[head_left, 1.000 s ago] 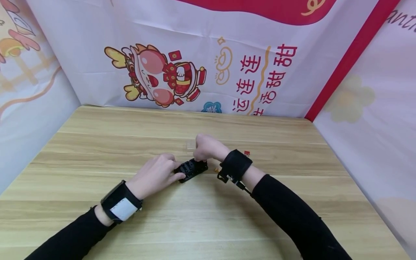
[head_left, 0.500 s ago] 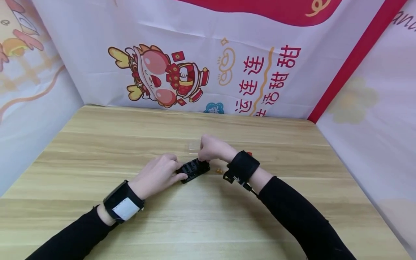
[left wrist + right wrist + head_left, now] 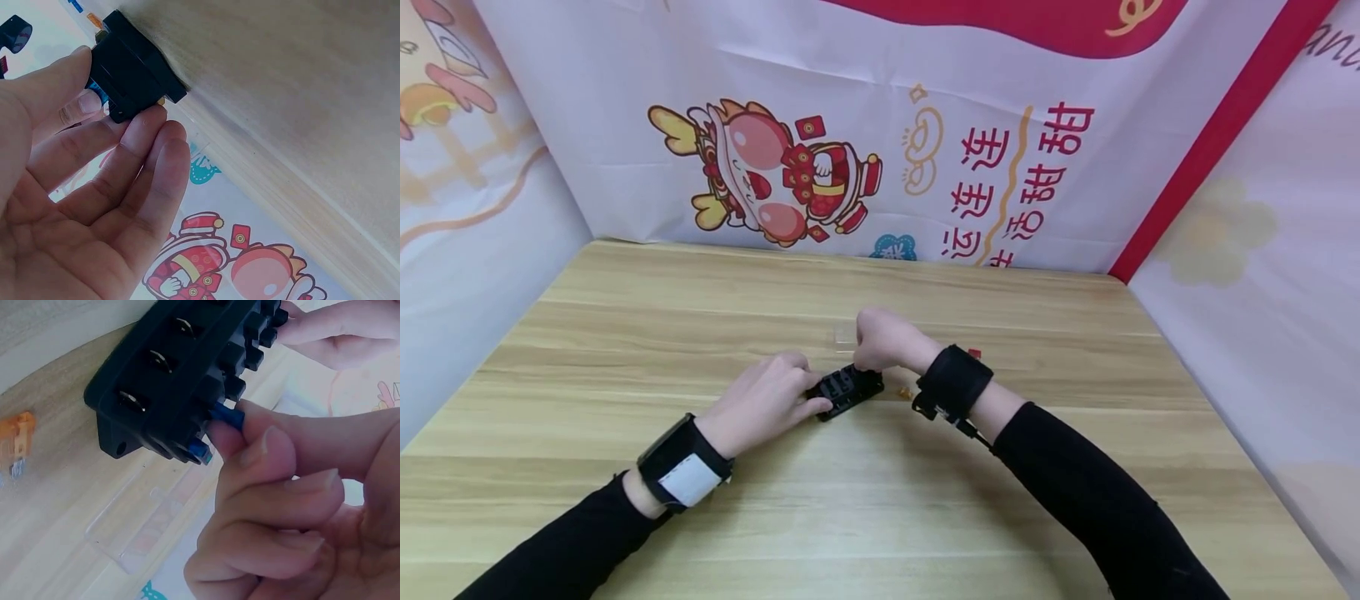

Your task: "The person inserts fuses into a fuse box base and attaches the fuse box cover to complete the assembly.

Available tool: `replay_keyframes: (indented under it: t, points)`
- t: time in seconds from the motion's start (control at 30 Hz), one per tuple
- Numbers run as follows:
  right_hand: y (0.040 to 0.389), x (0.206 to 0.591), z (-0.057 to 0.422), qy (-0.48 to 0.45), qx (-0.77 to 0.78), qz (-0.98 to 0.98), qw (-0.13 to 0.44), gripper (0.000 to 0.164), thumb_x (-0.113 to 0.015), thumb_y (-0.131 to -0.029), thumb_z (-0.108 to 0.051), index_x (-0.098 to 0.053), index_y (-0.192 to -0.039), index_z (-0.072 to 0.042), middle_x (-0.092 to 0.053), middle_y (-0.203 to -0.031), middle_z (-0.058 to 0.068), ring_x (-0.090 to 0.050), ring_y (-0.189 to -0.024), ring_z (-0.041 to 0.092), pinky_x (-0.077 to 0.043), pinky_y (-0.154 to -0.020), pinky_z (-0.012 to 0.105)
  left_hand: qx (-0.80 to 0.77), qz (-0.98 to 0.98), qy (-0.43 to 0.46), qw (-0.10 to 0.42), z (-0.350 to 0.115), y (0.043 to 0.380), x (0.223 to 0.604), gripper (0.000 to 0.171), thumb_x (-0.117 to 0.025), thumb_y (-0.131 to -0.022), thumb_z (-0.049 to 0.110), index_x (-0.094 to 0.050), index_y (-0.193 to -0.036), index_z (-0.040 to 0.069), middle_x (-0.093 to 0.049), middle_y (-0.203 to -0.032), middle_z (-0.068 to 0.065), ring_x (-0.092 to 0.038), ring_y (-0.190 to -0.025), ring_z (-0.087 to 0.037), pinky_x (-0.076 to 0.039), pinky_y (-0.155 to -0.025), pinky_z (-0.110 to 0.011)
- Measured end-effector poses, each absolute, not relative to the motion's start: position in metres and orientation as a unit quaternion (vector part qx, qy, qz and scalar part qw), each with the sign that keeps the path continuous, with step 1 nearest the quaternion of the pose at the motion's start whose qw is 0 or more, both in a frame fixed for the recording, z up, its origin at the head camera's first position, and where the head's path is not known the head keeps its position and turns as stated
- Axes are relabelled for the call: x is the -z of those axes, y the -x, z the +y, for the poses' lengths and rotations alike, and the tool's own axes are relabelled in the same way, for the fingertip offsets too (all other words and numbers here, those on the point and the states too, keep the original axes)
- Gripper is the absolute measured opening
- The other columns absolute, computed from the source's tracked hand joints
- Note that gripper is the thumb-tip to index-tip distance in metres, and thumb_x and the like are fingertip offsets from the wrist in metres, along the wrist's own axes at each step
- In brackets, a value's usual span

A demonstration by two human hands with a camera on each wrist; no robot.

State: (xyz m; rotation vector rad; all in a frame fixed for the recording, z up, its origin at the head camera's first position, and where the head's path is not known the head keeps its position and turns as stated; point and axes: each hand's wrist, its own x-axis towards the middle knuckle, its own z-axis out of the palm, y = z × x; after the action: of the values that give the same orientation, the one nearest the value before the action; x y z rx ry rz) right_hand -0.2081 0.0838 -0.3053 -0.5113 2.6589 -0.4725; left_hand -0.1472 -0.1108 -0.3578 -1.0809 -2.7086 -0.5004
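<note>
Printed cloth (image 3: pixel 820 50) backs the far edge of a wood-grain table (image 3: pixel 865 517); the left hand (image 3: pixel 763 402) grips one end of a black fuse block (image 3: pixel 844 390), presumably steadying it, while the right hand (image 3: pixel 891 340) works at its other end. The block is roughly midway between the table's side edges; contact with the wood cannot be judged. A transparent cover (image 3: pixel 844 337) lies toward the far edge, probably apart so the slots can be reached. Right thumb and forefinger pinch a blue blade fuse (image 3: pixel 229 416), its depth in the slot hidden; a similar fuse (image 3: pixel 199 450) occupies the end slot. An orange fuse (image 3: pixel 905 392) and a red piece (image 3: pixel 974 353) lie toward the right edge, perhaps for easy reach
</note>
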Motion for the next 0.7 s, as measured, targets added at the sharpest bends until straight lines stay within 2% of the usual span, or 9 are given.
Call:
replay_keyframes:
  t: [0.23, 0.5, 0.7]
  points:
    - [0.2085, 0.3081, 0.0811, 0.181, 0.162, 0.95, 0.197, 0.045, -0.063, -0.083, 0.004, -0.034, -0.052, -0.013, -0.024, -0.05, -0.003, -0.021, -0.045, 0.011, -0.024, -0.048, 0.025, 0.169, -0.912, 0.363, 0.087, -0.1111, 0.1487, 0.3603, 0.024, -0.079, -0.086, 0.029, -0.076, -0.09, 0.005, -0.056, -0.074, 0.0, -0.045, -0.059, -0.008, -0.039, -0.05, -0.024]
    - [0.2087, 0.3091, 0.0823, 0.167, 0.173, 0.949, 0.203, 0.047, -0.064, -0.082, 0.004, -0.033, -0.05, -0.013, -0.023, -0.049, -0.004, -0.02, -0.044, 0.011, -0.022, -0.046, 0.025, 0.171, -0.911, 0.365, 0.088, -0.1116, 0.1494, 0.3614, 0.023, -0.079, -0.085, 0.028, -0.074, -0.086, 0.006, -0.054, -0.073, 0.001, -0.045, -0.057, -0.008, -0.037, -0.049, -0.023]
    - [0.2083, 0.3071, 0.0821, 0.158, 0.179, 0.949, 0.207, 0.046, -0.064, -0.083, 0.004, -0.036, -0.049, -0.013, -0.033, -0.046, -0.003, -0.039, -0.041, 0.012, -0.03, -0.046, 0.024, 0.169, -0.908, 0.371, 0.095, -0.1109, 0.1502, 0.3615, 0.023, -0.079, -0.086, 0.029, -0.074, -0.084, 0.006, -0.055, -0.073, 0.001, -0.044, -0.057, -0.008, -0.037, -0.048, -0.024]
